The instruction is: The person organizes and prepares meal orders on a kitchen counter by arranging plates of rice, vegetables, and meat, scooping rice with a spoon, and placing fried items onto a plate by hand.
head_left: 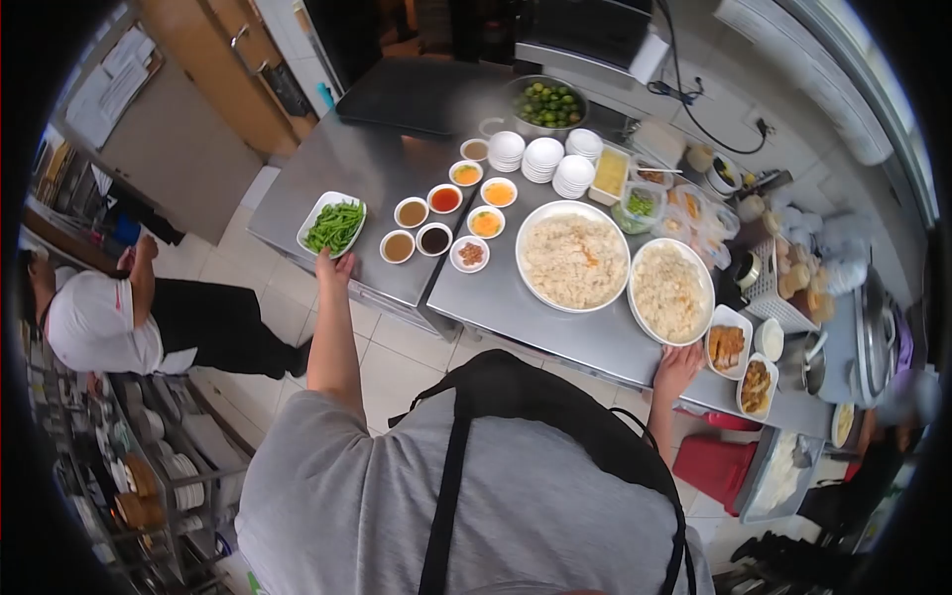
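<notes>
My left hand reaches out to the near edge of a white dish of green beans, gripping its rim at the left end of the counter. My right hand rests at the counter's front edge with its fingers stretched out, just below a large white bowl of rice. Whether its fingertips touch the bowl I cannot tell. A second, bigger bowl of rice stands to the left. Right of that hand are a dish of sliced fried meat and a dish of brown chunks.
Small sauce bowls stand mid-counter, near stacked white bowls and a metal bowl of green citrus. Packed bags and tubs line the back right. Another person stands at left, by a dish rack. A red bin sits below right.
</notes>
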`<state>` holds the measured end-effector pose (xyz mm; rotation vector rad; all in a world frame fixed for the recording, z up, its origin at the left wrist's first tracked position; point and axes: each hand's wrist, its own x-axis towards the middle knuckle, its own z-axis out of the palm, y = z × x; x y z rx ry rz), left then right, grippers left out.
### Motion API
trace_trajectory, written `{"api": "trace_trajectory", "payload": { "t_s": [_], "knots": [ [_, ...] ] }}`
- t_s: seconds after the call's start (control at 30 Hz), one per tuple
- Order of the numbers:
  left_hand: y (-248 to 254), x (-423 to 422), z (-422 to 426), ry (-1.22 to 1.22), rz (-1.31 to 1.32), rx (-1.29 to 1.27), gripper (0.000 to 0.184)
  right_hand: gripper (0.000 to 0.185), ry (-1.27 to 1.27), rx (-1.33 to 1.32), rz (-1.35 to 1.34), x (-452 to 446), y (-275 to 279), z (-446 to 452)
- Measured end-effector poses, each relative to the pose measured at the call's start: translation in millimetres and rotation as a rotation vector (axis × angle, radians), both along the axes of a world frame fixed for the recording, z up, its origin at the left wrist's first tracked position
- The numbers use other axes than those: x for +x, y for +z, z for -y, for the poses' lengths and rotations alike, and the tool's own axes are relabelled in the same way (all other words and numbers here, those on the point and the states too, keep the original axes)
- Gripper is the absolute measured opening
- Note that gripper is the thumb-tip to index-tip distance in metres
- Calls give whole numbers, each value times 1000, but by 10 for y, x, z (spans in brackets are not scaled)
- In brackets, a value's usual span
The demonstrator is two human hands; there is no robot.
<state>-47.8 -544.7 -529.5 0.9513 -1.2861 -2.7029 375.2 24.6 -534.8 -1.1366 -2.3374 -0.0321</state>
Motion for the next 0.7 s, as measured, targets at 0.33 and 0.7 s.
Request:
{"api": "trace_trajectory", "payload": {
  "t_s": [0.33,0.7],
  "knots": [
    [-289,-378,289,-31,-121,1,34,51,276,-128,-181,87,343,-66],
    [513,32,-1057,-391,-299,-152,35,24,74,-425,-195,860,1758,-855]
  ]
}}
